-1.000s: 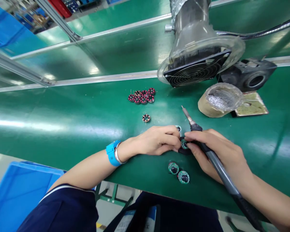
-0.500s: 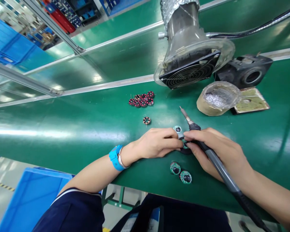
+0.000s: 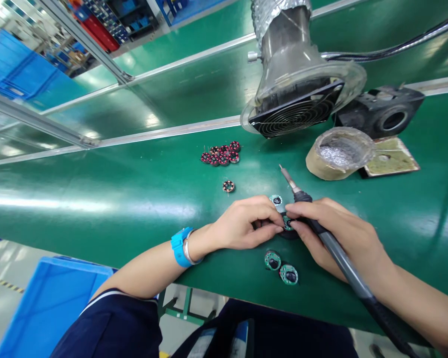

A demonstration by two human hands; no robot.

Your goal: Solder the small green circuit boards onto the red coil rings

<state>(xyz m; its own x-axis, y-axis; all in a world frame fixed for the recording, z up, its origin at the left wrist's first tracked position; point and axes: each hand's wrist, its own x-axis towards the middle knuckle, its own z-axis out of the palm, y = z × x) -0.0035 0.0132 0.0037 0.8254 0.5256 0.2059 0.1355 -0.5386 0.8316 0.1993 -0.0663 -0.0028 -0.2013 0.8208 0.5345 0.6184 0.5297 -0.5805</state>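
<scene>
My right hand (image 3: 336, 236) is closed around a soldering iron (image 3: 330, 243), whose tip points up and away to the left. Its thumb and fingertips also touch a small round green circuit board (image 3: 287, 223), seated on a dark base. From the left, my left hand (image 3: 252, 221) pinches at the edge of that same board. Another round board (image 3: 276, 200) lies just beyond the fingers. Closer to me are two finished-looking round boards, one (image 3: 272, 260) beside the other (image 3: 288, 274). A single copper-wound coil ring (image 3: 228, 186) sits past my left hand.
Several red-and-black coil rings (image 3: 224, 154) are grouped farther back on the green table (image 3: 97, 199). A fume extractor hood (image 3: 298, 109) hangs above. To the right stand a tub of solder scraps (image 3: 338, 154), a sponge tray (image 3: 392, 156) and a dark iron holder (image 3: 384, 112).
My left fingers have shifted slightly, with the thumb now more visible at the board's edge. My right hand keeps its hold on the soldering iron. The whole view has drifted a little.
</scene>
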